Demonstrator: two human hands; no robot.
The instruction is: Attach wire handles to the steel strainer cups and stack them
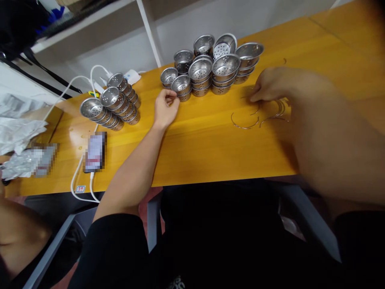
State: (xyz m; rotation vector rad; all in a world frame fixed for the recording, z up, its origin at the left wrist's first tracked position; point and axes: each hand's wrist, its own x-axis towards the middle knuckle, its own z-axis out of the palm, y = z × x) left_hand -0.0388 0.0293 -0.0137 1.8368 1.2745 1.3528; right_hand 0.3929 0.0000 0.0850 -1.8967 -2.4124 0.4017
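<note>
My left hand (166,107) rests on the table beside a short stack of perforated metal cups (181,86). Its thumb and fingers are curled together in a pinch; whatever is between them is hidden. Over a loose group of thin curved wires (245,127), my right hand (269,85) points down and left with its fingers pressed together. Thin wire shows close to those fingertips, but I cannot make out whether it is held. Taller stacks of similar cups (226,69) stand between the two hands, toward the wall. One cup (225,47) there lies tilted.
More stacked metal cups (112,100) stand at the left. In front of them lies a phone (95,152) on a white charging cable (78,168). Clear plastic bags (21,160) sit at the far left. Another person's arm (21,237) is at the lower left.
</note>
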